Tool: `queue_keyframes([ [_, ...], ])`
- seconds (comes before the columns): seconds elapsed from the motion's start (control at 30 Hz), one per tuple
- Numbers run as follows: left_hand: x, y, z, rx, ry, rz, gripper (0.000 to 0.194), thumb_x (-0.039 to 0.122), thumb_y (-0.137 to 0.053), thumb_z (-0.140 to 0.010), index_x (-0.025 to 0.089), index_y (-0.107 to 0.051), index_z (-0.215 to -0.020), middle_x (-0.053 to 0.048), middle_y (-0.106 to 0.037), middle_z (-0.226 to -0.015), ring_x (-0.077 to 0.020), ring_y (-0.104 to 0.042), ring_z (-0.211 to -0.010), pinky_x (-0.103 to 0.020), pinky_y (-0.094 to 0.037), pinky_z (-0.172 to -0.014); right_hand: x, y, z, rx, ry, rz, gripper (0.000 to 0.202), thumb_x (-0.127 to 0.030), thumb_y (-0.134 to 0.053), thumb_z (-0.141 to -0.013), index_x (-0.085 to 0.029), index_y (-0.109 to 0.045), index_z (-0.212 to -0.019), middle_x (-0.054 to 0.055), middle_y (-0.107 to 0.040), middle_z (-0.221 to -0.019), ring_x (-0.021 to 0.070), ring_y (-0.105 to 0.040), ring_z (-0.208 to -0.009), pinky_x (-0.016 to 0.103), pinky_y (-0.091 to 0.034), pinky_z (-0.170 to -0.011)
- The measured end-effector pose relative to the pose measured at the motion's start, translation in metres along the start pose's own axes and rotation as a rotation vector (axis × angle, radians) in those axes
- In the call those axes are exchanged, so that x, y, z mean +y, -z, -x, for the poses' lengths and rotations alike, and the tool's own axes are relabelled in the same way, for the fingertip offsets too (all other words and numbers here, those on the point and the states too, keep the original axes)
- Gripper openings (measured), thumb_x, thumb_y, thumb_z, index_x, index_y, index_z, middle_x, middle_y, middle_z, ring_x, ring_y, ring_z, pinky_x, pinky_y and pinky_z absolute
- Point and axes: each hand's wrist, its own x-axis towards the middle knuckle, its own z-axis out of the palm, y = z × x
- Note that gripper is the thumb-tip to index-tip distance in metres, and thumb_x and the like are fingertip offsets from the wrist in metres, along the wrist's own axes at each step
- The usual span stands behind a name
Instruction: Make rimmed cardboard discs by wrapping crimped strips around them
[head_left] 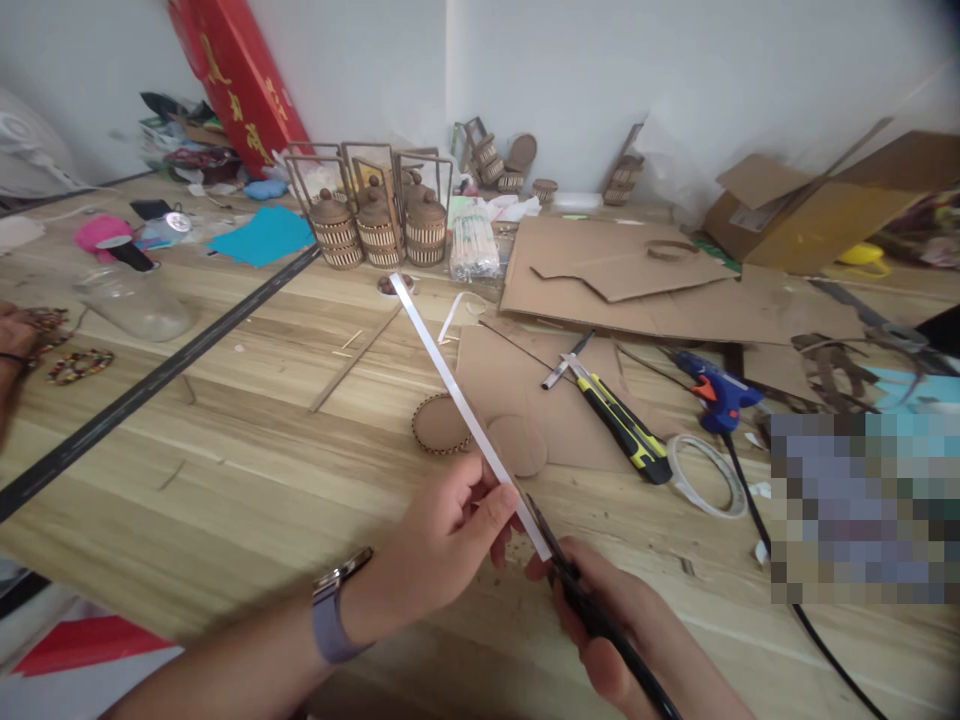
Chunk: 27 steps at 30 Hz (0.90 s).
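Observation:
Between thumb and fingers, my left hand (450,535) pinches a long, narrow white strip (454,388) that slants up and away over the table. My right hand (637,610) is closed around black scissors (600,612). Their blades lie along the lower end of the strip, close beside my left fingertips; I cannot tell whether they touch it. Past my left hand lie a round cardboard disc (519,446) and a disc with a beaded-looking rim (441,424). A yellow-and-black utility knife (622,420) rests on a cardboard sheet (551,370).
A blue glue gun (720,390) and a tape roll (709,475) lie to the right. Small lidded baskets with tall handles (379,225) stand at the back. Large cardboard pieces (555,265) sit behind the knife. Another person's hand (15,345) is at the far left, near a clear jar (142,302).

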Motion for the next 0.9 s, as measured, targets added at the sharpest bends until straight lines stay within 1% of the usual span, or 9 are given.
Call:
queue_keyframes([
  [0.1,0.0015,-0.0007,0.0001,-0.007,-0.009,-0.015,0.037,0.052,-0.05,-0.095,0.016,-0.053,-0.087,0.0,-0.057,-0.071,-0.0108,-0.056,-0.062,-0.021,-0.044,-0.056,-0.0024,0.0009,-0.0004,-0.016,-0.01,-0.03,0.088,-0.1,-0.03,-0.056,-0.022,-0.052,-0.091,-0.007,-0.037,-0.06,0.0118,-0.029,-0.054,0.026,-0.023,-0.05],
  [0.27,0.0005,-0.0017,0.0003,-0.011,-0.019,-0.009,0.035,0.05,-0.05,-0.096,0.016,-0.053,-0.088,-0.001,-0.058,-0.073,-0.0108,-0.056,-0.063,-0.021,-0.045,-0.057,-0.0079,-0.0007,0.0011,0.029,-0.03,-0.054,0.089,-0.1,-0.032,-0.055,-0.021,-0.053,-0.091,-0.007,-0.036,-0.06,0.0119,-0.029,-0.055,0.026,-0.023,-0.052],
  [0.37,-0.0002,-0.0021,0.0009,-0.026,-0.026,0.018,0.036,0.051,-0.05,-0.096,0.016,-0.052,-0.088,-0.001,-0.059,-0.074,-0.0109,-0.057,-0.063,-0.021,-0.046,-0.057,-0.0094,-0.0014,0.0018,0.027,-0.032,-0.06,0.086,-0.099,-0.034,-0.057,-0.021,-0.052,-0.09,-0.007,-0.034,-0.06,0.0115,-0.028,-0.055,0.026,-0.021,-0.052],
  [0.47,-0.0004,-0.0025,0.0017,-0.018,-0.009,-0.014,0.037,0.052,-0.049,-0.096,0.016,-0.052,-0.088,-0.002,-0.059,-0.074,-0.0113,-0.057,-0.063,-0.022,-0.046,-0.057,-0.0087,-0.0021,0.002,0.017,-0.03,-0.051,0.083,-0.097,-0.034,-0.061,-0.021,-0.054,-0.089,-0.007,-0.03,-0.059,0.0113,-0.025,-0.055,0.026,-0.018,-0.052],
  [0.53,-0.0005,-0.003,0.0023,-0.01,-0.002,-0.037,0.037,0.052,-0.048,-0.096,0.016,-0.052,-0.088,-0.001,-0.059,-0.073,-0.0115,-0.058,-0.063,-0.022,-0.045,-0.058,-0.008,-0.0028,0.0021,0.014,-0.039,-0.065,0.084,-0.097,-0.034,-0.06,-0.022,-0.055,-0.09,-0.008,-0.028,-0.058,0.0112,-0.023,-0.055,0.026,-0.016,-0.052],
  [0.73,-0.0012,-0.0043,0.0037,0.011,0.0,-0.081,0.037,0.052,-0.045,-0.097,0.016,-0.051,-0.089,-0.001,-0.059,-0.073,-0.0119,-0.058,-0.063,-0.023,-0.045,-0.058,-0.006,-0.003,0.0014,0.01,-0.058,-0.066,0.083,-0.098,-0.034,-0.059,-0.022,-0.053,-0.087,-0.007,-0.032,-0.058,0.0116,-0.024,-0.055,0.027,-0.018,-0.053],
  [0.8,-0.001,-0.004,0.0036,0.022,0.0,-0.082,0.037,0.052,-0.045,-0.097,0.017,-0.051,-0.089,-0.001,-0.058,-0.074,-0.012,-0.057,-0.063,-0.023,-0.045,-0.057,-0.0037,-0.0025,0.0001,-0.005,-0.058,-0.058,0.086,-0.1,-0.031,-0.056,-0.022,-0.051,-0.088,-0.007,-0.033,-0.058,0.0118,-0.026,-0.055,0.026,-0.019,-0.052],
  [0.9,0.0001,-0.003,0.0028,0.028,-0.01,-0.063,0.036,0.052,-0.046,-0.097,0.017,-0.052,-0.088,-0.001,-0.058,-0.074,-0.0117,-0.057,-0.062,-0.022,-0.045,-0.056,0.0002,-0.0018,-0.0022,-0.03,-0.06,-0.07,0.096,-0.102,-0.025,-0.047,-0.022,-0.052,-0.093,-0.007,-0.036,-0.058,0.0117,-0.027,-0.053,0.026,-0.02,-0.052],
])
